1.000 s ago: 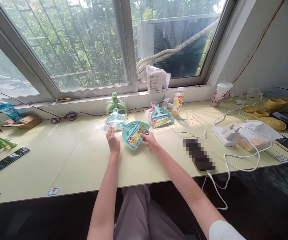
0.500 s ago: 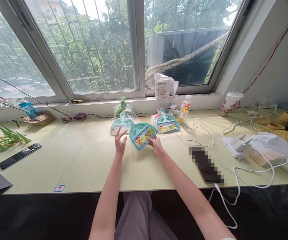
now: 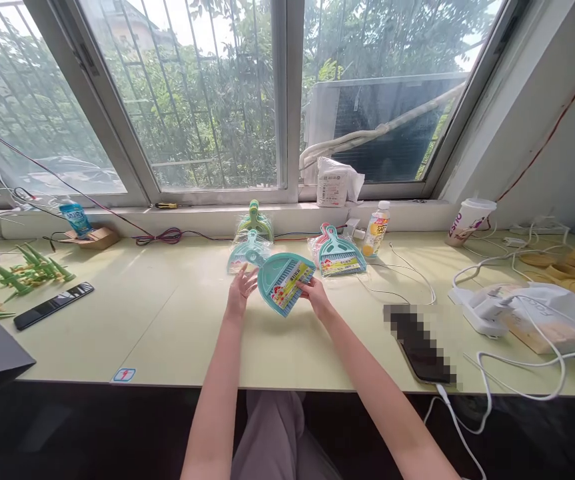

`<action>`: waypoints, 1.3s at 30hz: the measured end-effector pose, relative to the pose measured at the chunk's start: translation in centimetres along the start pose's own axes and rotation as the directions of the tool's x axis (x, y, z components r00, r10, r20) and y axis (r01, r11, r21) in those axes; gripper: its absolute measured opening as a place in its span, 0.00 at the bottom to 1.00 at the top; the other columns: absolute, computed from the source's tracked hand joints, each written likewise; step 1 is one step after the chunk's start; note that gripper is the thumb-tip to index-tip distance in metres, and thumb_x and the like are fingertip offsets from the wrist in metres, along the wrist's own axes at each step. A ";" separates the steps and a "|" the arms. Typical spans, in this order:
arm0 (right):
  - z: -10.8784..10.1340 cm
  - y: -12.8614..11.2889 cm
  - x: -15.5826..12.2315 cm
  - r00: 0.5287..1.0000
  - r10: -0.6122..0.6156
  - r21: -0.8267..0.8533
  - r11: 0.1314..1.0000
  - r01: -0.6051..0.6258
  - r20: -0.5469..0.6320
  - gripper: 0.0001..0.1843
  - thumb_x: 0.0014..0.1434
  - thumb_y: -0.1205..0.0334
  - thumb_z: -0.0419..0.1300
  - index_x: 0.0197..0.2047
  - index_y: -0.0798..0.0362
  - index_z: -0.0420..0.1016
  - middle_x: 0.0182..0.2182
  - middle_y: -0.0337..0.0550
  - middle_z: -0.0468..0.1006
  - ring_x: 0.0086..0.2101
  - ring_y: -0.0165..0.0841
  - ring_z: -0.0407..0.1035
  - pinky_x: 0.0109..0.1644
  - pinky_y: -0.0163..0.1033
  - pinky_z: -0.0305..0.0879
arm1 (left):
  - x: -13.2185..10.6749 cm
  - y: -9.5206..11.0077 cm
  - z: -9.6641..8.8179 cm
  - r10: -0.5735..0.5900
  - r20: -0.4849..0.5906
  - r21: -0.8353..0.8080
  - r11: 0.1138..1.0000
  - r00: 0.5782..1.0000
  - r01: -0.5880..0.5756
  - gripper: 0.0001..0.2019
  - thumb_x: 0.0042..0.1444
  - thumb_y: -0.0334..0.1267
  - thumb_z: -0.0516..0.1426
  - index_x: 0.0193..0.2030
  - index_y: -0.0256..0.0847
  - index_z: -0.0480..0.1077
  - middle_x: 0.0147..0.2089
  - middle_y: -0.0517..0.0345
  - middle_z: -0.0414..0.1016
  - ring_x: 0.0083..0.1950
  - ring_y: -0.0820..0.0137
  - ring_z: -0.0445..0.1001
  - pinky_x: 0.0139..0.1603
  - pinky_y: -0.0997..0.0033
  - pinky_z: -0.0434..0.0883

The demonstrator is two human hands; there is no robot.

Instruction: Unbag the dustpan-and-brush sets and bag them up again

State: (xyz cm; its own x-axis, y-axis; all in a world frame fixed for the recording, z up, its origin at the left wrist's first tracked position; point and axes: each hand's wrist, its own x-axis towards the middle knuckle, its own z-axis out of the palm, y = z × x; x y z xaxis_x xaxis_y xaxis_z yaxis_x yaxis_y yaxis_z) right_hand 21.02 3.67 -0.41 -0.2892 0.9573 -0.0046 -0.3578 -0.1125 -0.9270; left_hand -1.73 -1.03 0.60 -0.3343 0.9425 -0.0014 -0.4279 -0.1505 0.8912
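A teal dustpan and brush set [image 3: 287, 280] with a yellow printed label is held tilted above the table. My right hand [image 3: 316, 297] grips it by its right edge, thumb and fingers closed on the label side. Beside its left edge, below the handle, my left hand [image 3: 242, 288] has its fingers apart; I cannot tell whether they touch the set. Just behind lies another wrapped teal dustpan set [image 3: 241, 257], with a green one [image 3: 254, 217] beyond it. To the right rests a teal set [image 3: 343, 259] overlapping a pink one [image 3: 324, 233].
A juice bottle [image 3: 376, 230] stands behind the right-hand sets. On the right are a phone [image 3: 424, 350] on a cable, a power strip [image 3: 482, 317] and a cup [image 3: 470, 223]. Leftward lie a black phone [image 3: 53, 305], green plant pieces [image 3: 37, 270] and a blue bottle [image 3: 76, 219].
The held dustpan set has turned and come slightly lower, its handle pointing more to the left. My left hand has turned and its fingers have lowered beside the set. The view has shifted slightly.
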 end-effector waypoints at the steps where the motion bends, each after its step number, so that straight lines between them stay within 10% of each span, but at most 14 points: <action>1: -0.1 -0.1 0.0 1.000 -0.009 -0.012 1.000 0.009 -0.025 0.21 0.41 0.56 0.72 0.38 0.54 0.74 0.39 0.45 0.80 0.38 0.37 0.75 0.40 0.43 0.76 | 0.1 0.1 -0.1 -0.030 -0.002 0.043 0.999 1.000 0.030 0.28 0.59 0.47 0.54 0.66 0.45 0.60 0.59 0.46 0.72 0.48 0.66 0.77 0.50 0.66 0.71; 17: -0.1 0.1 0.2 0.997 0.035 0.089 0.996 -0.030 -0.063 0.16 0.44 0.61 0.72 0.37 0.55 0.75 0.39 0.46 0.81 0.39 0.38 0.77 0.43 0.44 0.76 | -2.8 0.2 2.5 -0.195 0.418 0.235 0.967 0.887 0.102 0.36 0.54 0.45 0.62 0.69 0.50 0.55 0.60 0.49 0.71 0.53 0.60 0.75 0.51 0.60 0.73; 29: -0.8 -0.6 0.4 0.995 0.098 0.095 0.991 -0.096 -0.020 0.14 0.45 0.65 0.71 0.36 0.56 0.77 0.37 0.48 0.82 0.37 0.39 0.78 0.43 0.43 0.76 | -3.5 -0.9 3.7 -0.258 0.404 0.257 0.953 0.878 0.162 0.26 0.53 0.47 0.63 0.56 0.38 0.68 0.56 0.42 0.74 0.55 0.53 0.74 0.48 0.55 0.75; 39: -0.4 -0.6 0.4 0.995 0.016 0.079 0.997 -0.008 -0.097 0.16 0.43 0.63 0.72 0.37 0.55 0.76 0.39 0.46 0.82 0.39 0.38 0.77 0.43 0.43 0.77 | -3.7 -1.9 5.1 -0.131 0.359 0.226 0.973 0.924 0.050 0.38 0.47 0.45 0.67 0.64 0.46 0.58 0.61 0.44 0.69 0.59 0.52 0.70 0.51 0.55 0.72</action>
State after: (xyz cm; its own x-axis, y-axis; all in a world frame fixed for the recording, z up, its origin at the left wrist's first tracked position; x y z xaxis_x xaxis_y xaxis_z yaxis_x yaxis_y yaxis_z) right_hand 21.45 4.19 0.00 -0.2072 0.9767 -0.0556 -0.4247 -0.1410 -0.8943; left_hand 4.58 -2.68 1.20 0.0491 0.9978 0.0446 -0.2433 -0.0313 0.9695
